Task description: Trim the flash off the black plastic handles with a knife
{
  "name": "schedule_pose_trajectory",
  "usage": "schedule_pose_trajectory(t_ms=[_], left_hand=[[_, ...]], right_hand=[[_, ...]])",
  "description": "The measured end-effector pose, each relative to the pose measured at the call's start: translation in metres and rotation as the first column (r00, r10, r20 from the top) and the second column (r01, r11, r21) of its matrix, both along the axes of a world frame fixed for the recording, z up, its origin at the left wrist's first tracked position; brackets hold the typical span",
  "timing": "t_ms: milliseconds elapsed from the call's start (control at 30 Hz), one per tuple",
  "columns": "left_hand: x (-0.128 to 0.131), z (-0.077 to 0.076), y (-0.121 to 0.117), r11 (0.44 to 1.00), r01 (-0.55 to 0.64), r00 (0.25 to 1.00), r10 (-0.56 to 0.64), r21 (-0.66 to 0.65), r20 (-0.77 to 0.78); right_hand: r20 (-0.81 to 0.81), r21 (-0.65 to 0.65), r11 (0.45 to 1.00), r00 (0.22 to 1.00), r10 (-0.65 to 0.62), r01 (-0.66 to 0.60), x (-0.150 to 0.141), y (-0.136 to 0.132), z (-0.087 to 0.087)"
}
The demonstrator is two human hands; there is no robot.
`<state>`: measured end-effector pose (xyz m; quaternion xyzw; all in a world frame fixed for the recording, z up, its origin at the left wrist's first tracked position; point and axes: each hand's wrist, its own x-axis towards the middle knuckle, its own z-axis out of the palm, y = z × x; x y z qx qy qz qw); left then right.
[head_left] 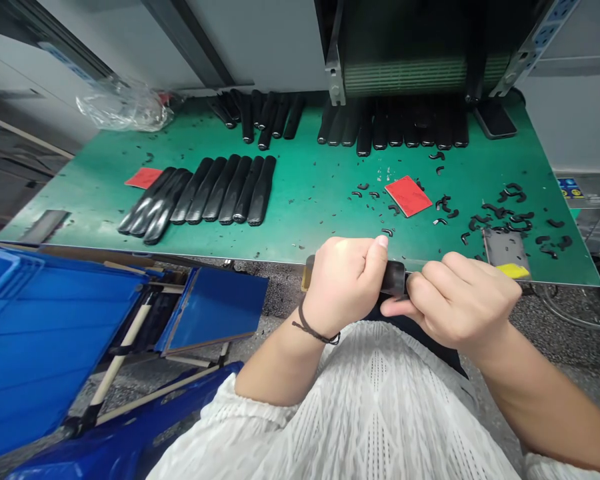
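My left hand [345,287] and my right hand [455,300] meet just in front of the green mat's near edge. Both grip a black elongated handle [393,278], which my left fist largely hides, with a tan end [305,273] showing past it. On the green work mat [310,200] lie a row of matching black handles [205,190] and more at the back [390,127]. Small curved black scraps [500,217] are scattered to the right, close to my right hand. A red pad [409,196] lies beyond my hands.
A second red pad [144,177], a crumpled clear plastic bag [123,107], and a phone [495,119] lie along the mat. A metal piece with yellow tape [507,260] sits at its near right. Blue crates [55,320] stand low at left. A machine [405,53] overhangs the back.
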<state>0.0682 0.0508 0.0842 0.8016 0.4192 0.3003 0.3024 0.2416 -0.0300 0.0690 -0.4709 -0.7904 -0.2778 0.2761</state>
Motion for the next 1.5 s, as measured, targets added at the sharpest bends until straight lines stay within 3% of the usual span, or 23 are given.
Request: schedule_pose_trajectory(t_ms=[100,167,267,433,667,867,1167,1233,1333,1400,1500], left_hand=[[0.001,0.003,0.002,0.995,-0.024,0.999,0.021,-0.094,-0.029],[0.001,0.004,0.004,0.988,-0.024,0.999,0.018,-0.152,-0.037],[0.003,0.004,0.006,0.984,-0.021,1.000,0.016,-0.178,-0.027],[0.005,0.005,0.005,0.987,-0.017,0.999,0.012,-0.161,-0.033],[0.009,0.005,0.005,0.953,-0.037,0.999,0.033,-0.299,-0.020],[0.014,0.000,0.007,0.929,-0.049,0.998,0.059,-0.367,0.014],[0.018,-0.004,0.008,0.857,0.009,1.000,-0.012,-0.516,-0.002],[0.018,-0.005,0.009,0.846,0.026,1.000,-0.024,-0.533,0.011],[0.016,-0.006,0.010,0.849,0.006,1.000,-0.011,-0.528,-0.005],[0.015,-0.006,0.011,0.871,-0.029,0.999,0.006,-0.491,-0.049],[0.013,-0.001,0.008,0.913,-0.079,0.988,0.020,-0.401,-0.151]], right_hand=[[-0.117,-0.073,0.987,0.984,0.132,-0.141,0.006,0.003,-0.001],[-0.178,-0.155,0.976,0.976,0.127,-0.155,0.007,0.003,0.001],[-0.172,-0.243,0.967,0.985,0.028,-0.070,0.006,0.004,0.004],[-0.098,-0.259,0.964,0.992,-0.083,0.055,0.003,0.008,0.009],[0.069,-0.138,0.981,0.990,-0.125,0.133,0.003,0.007,0.016],[0.152,0.021,0.983,0.971,-0.184,0.183,0.006,0.009,0.011],[0.161,0.177,0.981,0.981,-0.112,0.083,0.012,0.016,-0.002],[0.095,0.135,0.991,0.995,-0.016,0.003,0.012,0.016,-0.003],[-0.178,-0.022,0.990,0.975,0.133,-0.139,0.014,0.014,0.001],[-0.321,-0.162,0.969,0.939,0.124,-0.184,0.017,0.012,0.007],[-0.259,-0.348,0.927,0.965,0.051,-0.142,0.020,0.012,0.014]])
